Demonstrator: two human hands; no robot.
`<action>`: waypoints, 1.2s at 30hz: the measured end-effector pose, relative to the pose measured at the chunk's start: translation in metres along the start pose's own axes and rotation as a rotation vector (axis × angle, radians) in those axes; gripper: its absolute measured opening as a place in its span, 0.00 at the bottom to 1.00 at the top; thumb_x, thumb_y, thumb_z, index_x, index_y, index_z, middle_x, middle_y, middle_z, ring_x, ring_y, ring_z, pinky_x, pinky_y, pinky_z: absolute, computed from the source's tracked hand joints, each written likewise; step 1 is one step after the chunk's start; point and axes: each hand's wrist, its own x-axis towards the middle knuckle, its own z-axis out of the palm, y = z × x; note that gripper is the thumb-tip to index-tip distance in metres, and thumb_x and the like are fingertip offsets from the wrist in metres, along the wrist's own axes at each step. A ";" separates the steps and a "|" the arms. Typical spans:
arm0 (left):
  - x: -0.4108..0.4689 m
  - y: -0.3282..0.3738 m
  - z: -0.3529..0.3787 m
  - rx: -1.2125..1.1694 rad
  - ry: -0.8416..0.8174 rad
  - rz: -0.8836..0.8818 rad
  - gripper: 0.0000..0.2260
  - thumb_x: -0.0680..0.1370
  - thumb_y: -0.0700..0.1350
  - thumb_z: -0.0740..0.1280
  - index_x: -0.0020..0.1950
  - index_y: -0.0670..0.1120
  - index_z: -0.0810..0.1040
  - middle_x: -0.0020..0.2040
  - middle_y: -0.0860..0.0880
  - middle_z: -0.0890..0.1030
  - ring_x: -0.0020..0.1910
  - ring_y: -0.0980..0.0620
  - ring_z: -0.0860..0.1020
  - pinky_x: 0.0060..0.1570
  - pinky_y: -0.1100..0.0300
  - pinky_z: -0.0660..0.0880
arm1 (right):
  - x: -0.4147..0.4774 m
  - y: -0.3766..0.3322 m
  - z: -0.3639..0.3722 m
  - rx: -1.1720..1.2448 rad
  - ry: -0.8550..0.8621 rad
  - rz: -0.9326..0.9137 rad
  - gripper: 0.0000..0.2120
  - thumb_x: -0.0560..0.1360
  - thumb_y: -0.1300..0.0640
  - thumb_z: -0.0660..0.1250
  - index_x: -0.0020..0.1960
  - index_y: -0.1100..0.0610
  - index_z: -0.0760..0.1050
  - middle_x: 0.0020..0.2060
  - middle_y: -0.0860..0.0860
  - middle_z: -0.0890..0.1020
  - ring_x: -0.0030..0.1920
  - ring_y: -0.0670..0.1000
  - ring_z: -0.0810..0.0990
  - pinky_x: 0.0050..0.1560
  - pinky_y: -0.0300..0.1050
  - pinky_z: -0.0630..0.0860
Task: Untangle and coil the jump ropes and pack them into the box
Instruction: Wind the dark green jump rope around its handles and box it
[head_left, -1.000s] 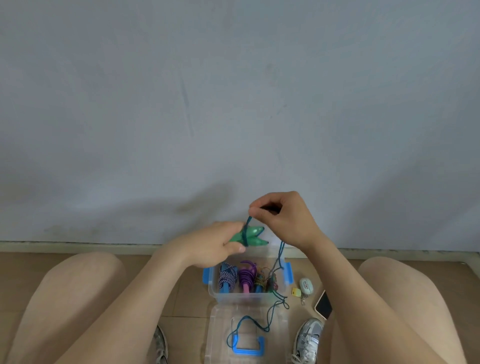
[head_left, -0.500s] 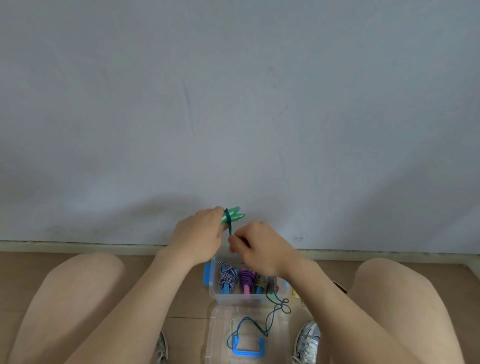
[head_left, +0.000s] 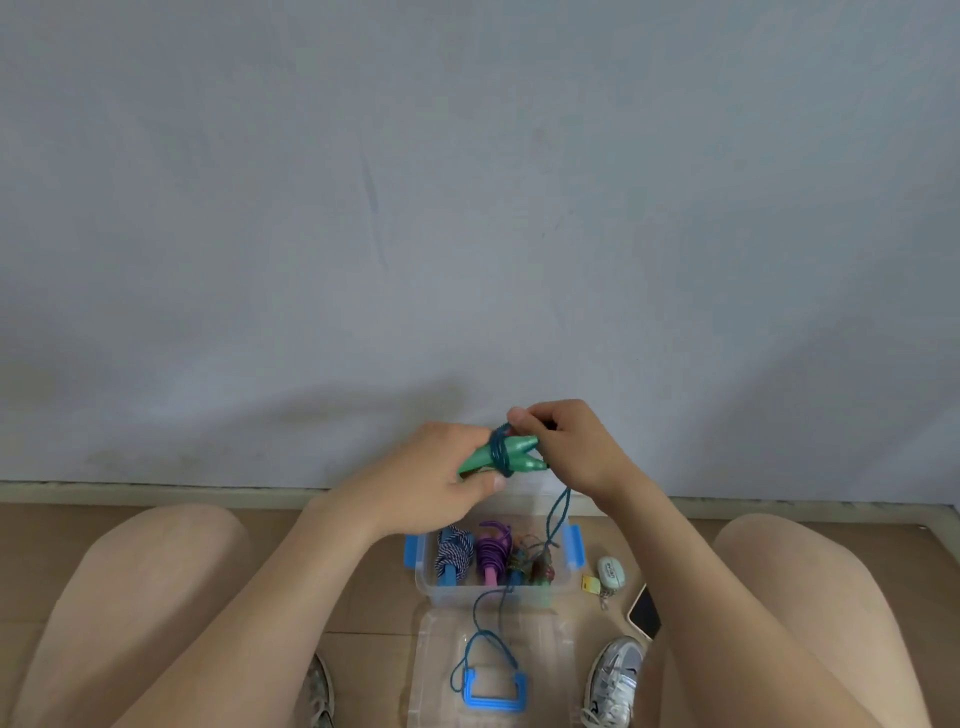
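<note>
Left hand (head_left: 441, 467): curled round the green handles (head_left: 519, 447), above the box (head_left: 467, 592).
Right hand (head_left: 569, 447): pinches the teal rope (head_left: 500, 453) by the handles.
Teal rope: wound round handles, tail hangs past the box.
Box: holds other coiled ropes (head_left: 491, 551).

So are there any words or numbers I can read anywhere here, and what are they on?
White oval case on the floor: a dark mark that looks like print, too small and blurred to read.
Yellow tag beside it: no letters I can make out.
Clear box, its lid and the green handles: no words showing.
So nothing here can actually be read.
</note>
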 end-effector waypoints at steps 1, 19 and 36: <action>-0.002 0.003 -0.003 -0.028 0.041 0.003 0.05 0.83 0.48 0.67 0.50 0.48 0.79 0.38 0.46 0.79 0.33 0.52 0.73 0.34 0.53 0.68 | 0.000 0.001 0.000 0.058 -0.051 0.019 0.23 0.85 0.51 0.65 0.42 0.69 0.78 0.27 0.49 0.62 0.27 0.45 0.58 0.31 0.40 0.60; 0.001 -0.030 0.000 0.277 0.054 -0.179 0.03 0.86 0.47 0.64 0.58 0.49 0.74 0.48 0.47 0.81 0.44 0.46 0.79 0.46 0.45 0.78 | -0.020 -0.028 0.021 0.078 -0.252 -0.019 0.17 0.81 0.53 0.64 0.36 0.59 0.77 0.26 0.54 0.72 0.27 0.53 0.73 0.34 0.48 0.74; 0.004 -0.018 -0.014 -0.259 0.268 -0.043 0.06 0.87 0.49 0.64 0.58 0.52 0.80 0.46 0.55 0.83 0.36 0.61 0.74 0.40 0.64 0.72 | -0.006 -0.013 0.007 0.325 -0.286 0.158 0.16 0.86 0.55 0.62 0.46 0.56 0.85 0.29 0.47 0.65 0.29 0.48 0.60 0.30 0.40 0.60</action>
